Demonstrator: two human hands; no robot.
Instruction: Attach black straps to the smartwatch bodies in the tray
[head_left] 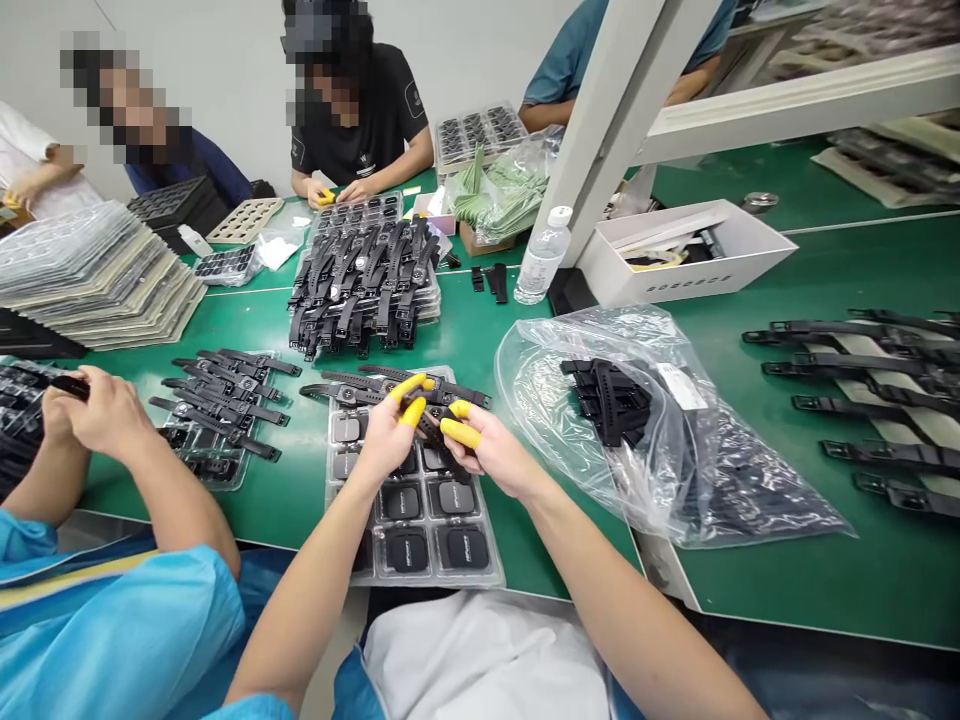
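A black watch [431, 428] is held over the upper part of the clear tray [495, 560], its strap slanting down toward the tray's right side. The left hand [386, 435] has its grip closed on the watch from the tray's left, thumb and forefinger pinched together; the right hand [491, 445] meets it from the tray's right, its grip narrow on the same watch (both hands wear yellow covers on the fingers). Below the hands, square black pieces [457, 498] sit in the tray's compartments, some with white lettering. More strapped watches [352, 392] lie across the tray's far edge. The tray rests on the green bench [547, 550], near its front edge. Just left of the tray is a smaller batch of watches [240, 388], and beyond that the hands of a co-worker [105, 415]. Behind the tray stands a heaped stack of watches [364, 280], with a person in a black shirt [367, 110] farther back. Right of the tray lies a plastic bag [720, 480] with black straps [611, 400] inside, and farther behind the tray, to its right, are a bottle [544, 262] and a white box [675, 285]
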